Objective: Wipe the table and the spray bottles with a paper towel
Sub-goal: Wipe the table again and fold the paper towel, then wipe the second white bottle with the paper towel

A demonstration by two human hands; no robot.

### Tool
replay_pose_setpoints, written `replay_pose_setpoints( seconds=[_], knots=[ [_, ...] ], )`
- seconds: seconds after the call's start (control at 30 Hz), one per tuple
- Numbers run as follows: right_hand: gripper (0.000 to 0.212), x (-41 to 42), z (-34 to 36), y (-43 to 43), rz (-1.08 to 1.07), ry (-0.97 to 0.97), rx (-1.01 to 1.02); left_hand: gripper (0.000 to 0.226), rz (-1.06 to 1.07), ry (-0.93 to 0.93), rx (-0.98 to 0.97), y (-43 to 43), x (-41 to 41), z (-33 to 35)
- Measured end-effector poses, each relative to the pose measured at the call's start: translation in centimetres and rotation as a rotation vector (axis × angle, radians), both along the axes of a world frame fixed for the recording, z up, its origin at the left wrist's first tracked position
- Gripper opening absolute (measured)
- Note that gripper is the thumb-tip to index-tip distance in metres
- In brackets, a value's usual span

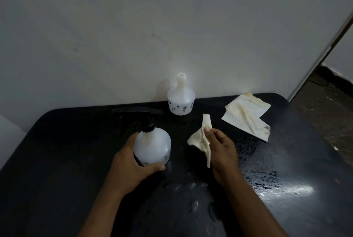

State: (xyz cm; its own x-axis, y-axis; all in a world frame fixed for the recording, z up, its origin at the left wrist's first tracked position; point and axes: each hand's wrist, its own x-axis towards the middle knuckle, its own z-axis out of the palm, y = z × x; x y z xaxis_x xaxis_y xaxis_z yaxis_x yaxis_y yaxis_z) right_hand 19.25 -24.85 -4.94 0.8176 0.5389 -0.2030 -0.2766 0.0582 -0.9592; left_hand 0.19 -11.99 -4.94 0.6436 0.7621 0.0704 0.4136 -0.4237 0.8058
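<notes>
Black and wet-looking, the table (76, 160) runs up to a plain pale wall (133, 26), with streaks and droplets shining on its right half.

Held in the left hand (131, 162) is the near spray bottle (152, 147), a white, round-bodied one standing upright on the table with its long axis vertical. The palm wraps the bottle's left side, the thumb lies across its lower front and the fingers curl behind, so this hand is clamped on it. Its black trigger head (137, 111) points left, away from the other hand.

Just to the right of that grip, apart from the bottle, the right hand (221, 152) pinches a crumpled paper towel (200, 141) between thumb and fingertips, closed on it. One tail of the towel sticks up and another hangs down. The towel lies on the bottle's bare right flank, the side no fingers cover, so I judge the coming move to be a short sweep leftward onto that flank, with the right hand doing the wiping and the left steadying or turning the bottle.

Beyond both hands, near the wall, stands a second bottle (181, 99), white, upright and with no spray head on its open neck. Further right of the towel hand lies a used, yellow-stained sheet (248, 116), flat and partly folded.

Both bottles carry small dark blue flower-like prints around the lower body. The far one also has a small boxed label at its left, too small to read. No brand name shows.
</notes>
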Motion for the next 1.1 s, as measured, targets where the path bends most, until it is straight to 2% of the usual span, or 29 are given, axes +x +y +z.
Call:
replay_pose_setpoints(
  seconds=[0.1,0.17,0.27,0.37,0.43,0.57,0.7,0.8,0.9,1.03,1.1],
  knots=[
    [0.024,0.0,-0.3,0.0,0.006,-0.014,0.0,0.13,0.025,0.027,-0.039,0.0,0.1,-0.2],
    [0.023,0.2,-0.5,0.0,-0.002,-0.013,0.0,0.137,0.053,0.005,-0.023,0.1,0.0,-0.2],
    [0.022,0.5,-0.6,0.2,-0.008,-0.026,-0.014,0.13,0.123,-0.09,-0.012,0.5,-0.2,0.0],
    [0.023,0.7,-0.8,0.1,0.002,-0.057,-0.025,0.116,0.203,-0.278,-0.021,0.6,-0.5,0.2],
    [0.021,0.9,-0.6,-0.1,-0.064,-0.121,-0.001,0.103,0.251,-0.379,-0.023,0.7,-0.6,0.4],
    [0.02,1.6,1.6,-1.5,-0.341,-0.424,0.114,0.091,0.292,-0.508,-0.028,1.1,-0.6,1.3],
    [0.022,3.9,4.7,-1.8,-0.414,-0.681,0.098,0.088,0.343,-0.614,-0.039,1.0,-0.8,2.5],
    [0.013,6.4,7.8,1.9,-0.307,-0.892,-0.048,0.068,0.427,-0.7,-0.061,1.1,-1.5,3.0],
    [0.017,8.5,10.4,6.7,-0.13,-1.168,-0.194,0.042,0.55,-0.794,-0.119,0.9,-2.2,3.3],
    [0.022,9.9,11.5,11.2,0.166,-1.502,-0.428,0.045,0.657,-0.909,-0.2,0.8,-2.3,4.2],
    [0.023,10.2,11.2,12.4,0.241,-1.597,-0.494,0.045,0.667,-0.932,-0.205,0.9,-2.4,4.6]
  ],
)
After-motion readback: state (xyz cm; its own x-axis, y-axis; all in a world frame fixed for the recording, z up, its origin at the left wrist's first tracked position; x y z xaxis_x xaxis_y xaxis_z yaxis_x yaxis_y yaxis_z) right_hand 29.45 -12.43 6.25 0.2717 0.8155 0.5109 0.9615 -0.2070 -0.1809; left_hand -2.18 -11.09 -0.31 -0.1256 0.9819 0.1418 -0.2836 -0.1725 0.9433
